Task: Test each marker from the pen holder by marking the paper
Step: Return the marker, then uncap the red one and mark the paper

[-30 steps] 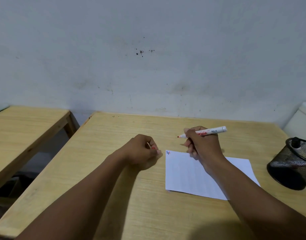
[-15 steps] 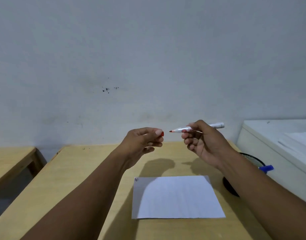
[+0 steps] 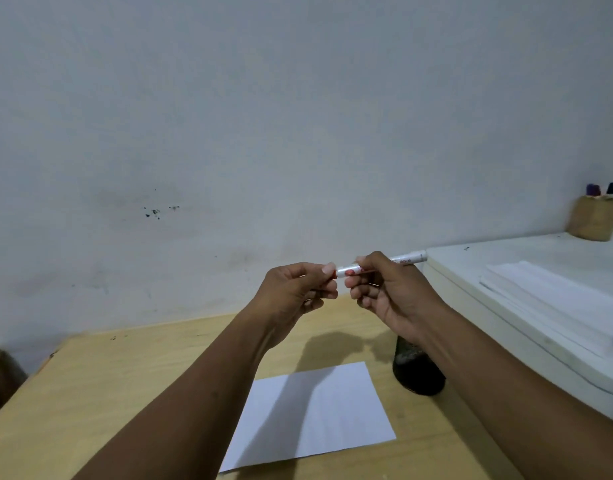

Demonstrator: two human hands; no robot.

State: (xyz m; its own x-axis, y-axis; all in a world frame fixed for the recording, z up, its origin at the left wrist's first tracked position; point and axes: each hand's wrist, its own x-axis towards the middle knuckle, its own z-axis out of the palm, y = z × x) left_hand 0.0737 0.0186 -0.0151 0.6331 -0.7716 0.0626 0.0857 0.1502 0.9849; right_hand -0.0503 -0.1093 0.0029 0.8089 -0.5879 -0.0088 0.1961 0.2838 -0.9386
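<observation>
Beside paper [image 3: 312, 415], forearm [image 3: 478, 358] partly hides pen holder [image 3: 417, 374]

Scuffed pale wall [image 3: 298, 116] w/ dark specks; wood table [image 3: 125, 393]; white cabinet [image 3: 505, 271] at right.

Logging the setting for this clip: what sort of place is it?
Probably a plain study or office corner: a bare wooden table against a scuffed white wall, a black mesh pen holder beside a sheet of paper, and stacked paper on a white cabinet.
</observation>
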